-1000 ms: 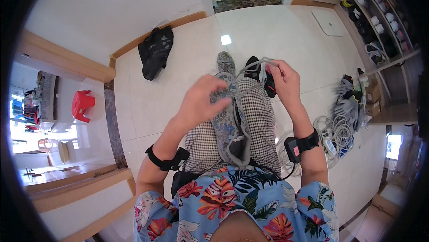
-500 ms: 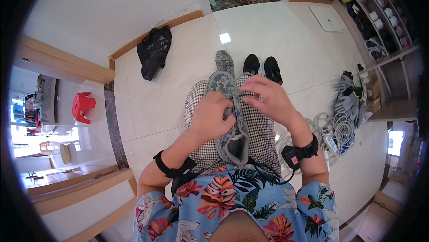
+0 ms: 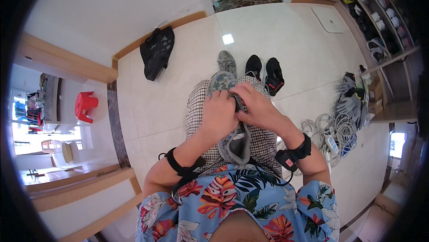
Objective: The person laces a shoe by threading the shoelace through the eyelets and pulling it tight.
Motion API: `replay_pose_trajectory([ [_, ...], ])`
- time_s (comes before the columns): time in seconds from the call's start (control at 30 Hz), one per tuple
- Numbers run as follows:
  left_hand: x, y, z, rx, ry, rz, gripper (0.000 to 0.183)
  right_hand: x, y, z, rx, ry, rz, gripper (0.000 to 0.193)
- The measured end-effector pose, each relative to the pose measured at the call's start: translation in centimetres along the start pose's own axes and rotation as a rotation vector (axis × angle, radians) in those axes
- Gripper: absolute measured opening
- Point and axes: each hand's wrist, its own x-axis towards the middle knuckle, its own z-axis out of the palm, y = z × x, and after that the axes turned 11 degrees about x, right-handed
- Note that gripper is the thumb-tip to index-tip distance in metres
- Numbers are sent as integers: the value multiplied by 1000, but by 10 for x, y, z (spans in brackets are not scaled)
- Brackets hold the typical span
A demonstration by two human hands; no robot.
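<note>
A camouflage-patterned shoe (image 3: 236,149) lies across my lap, its toe pointing away from me and its opening toward my belly. My left hand (image 3: 219,113) is closed over the left side of the shoe's lacing area, fingers curled inward. From the right, my right hand (image 3: 255,107) grips the other side of the same part, thumb and fingers bent. The two hands nearly meet over the middle of the shoe; what lies under the fingertips, perhaps a lace, is hidden. Its matching shoe (image 3: 227,61) stands on the floor just beyond the toe.
A pair of black shoes (image 3: 253,66) stands to the right of my knees. Coiled grey cables (image 3: 328,138) and grey gloves (image 3: 348,101) lie farther right, by a shoe rack (image 3: 380,18). A black bag (image 3: 157,53) rests against the wall; a red stool (image 3: 86,106) stands left.
My right hand has come down and left, from above the shoe onto its lacing area. The left hand has shifted slightly and stays on the shoe.
</note>
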Motion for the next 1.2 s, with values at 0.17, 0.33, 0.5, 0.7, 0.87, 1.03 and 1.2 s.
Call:
replay_pose_trajectory([
  [0.17,3,-24,0,-274,-97,-8,10,-4,9,5,-22,59,-24,53],
  [0.33,9,-48,-10,-946,-357,-191,11,-2,17,21,-127,146,-102,44],
  [0.5,-5,-80,-22,-1458,-400,-155,13,-3,13,16,-69,146,13,45],
  [0.7,-29,-123,-44,-1705,-100,-41,20,-9,33,16,-235,261,-118,51],
  [0.87,-18,-77,-68,-1469,-196,-65,7,11,-4,16,27,217,-240,49],
  [1.03,4,-58,-61,-1420,-130,53,6,12,-10,10,242,73,-219,48],
  [1.2,4,-54,-34,-1169,-159,-29,8,7,-31,-8,255,175,-88,51],
])
